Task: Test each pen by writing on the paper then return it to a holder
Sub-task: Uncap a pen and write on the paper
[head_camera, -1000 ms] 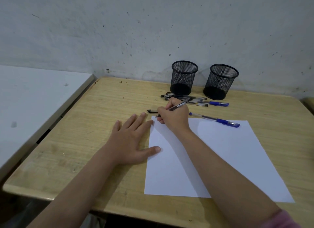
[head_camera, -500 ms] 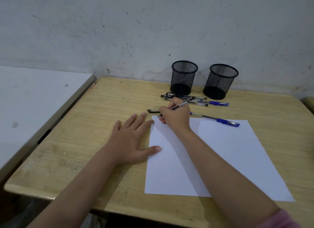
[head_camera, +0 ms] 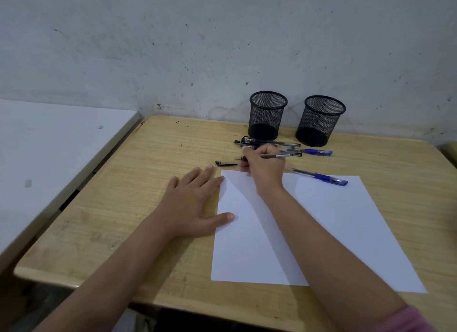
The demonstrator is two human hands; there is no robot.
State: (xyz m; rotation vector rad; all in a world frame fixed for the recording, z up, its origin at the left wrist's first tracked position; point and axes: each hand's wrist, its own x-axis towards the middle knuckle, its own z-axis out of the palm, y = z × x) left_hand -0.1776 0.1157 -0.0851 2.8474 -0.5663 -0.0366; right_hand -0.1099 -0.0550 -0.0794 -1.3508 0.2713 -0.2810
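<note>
Paper (head_camera: 333, 232) lies flat on the desk (head_camera: 148, 183), its far left corner under the right hand (head_camera: 263, 167). That hand pinches a black pen (head_camera: 284, 155), fingers curled round it, the pen lying nearly level with its tip pointing left above the corner; whether the tip touches the sheet I cannot tell. The left hand (head_camera: 195, 203) rests spread and flat on the desk, thumb and forefinger on the paper's left edge. A black cap (head_camera: 225, 163) lies just beyond the fingers. A blue pen (head_camera: 319, 177) lies across the paper's far edge. More pens (head_camera: 267, 142) lie before two mesh holders (head_camera: 268, 115) (head_camera: 321, 120) by the wall.
</note>
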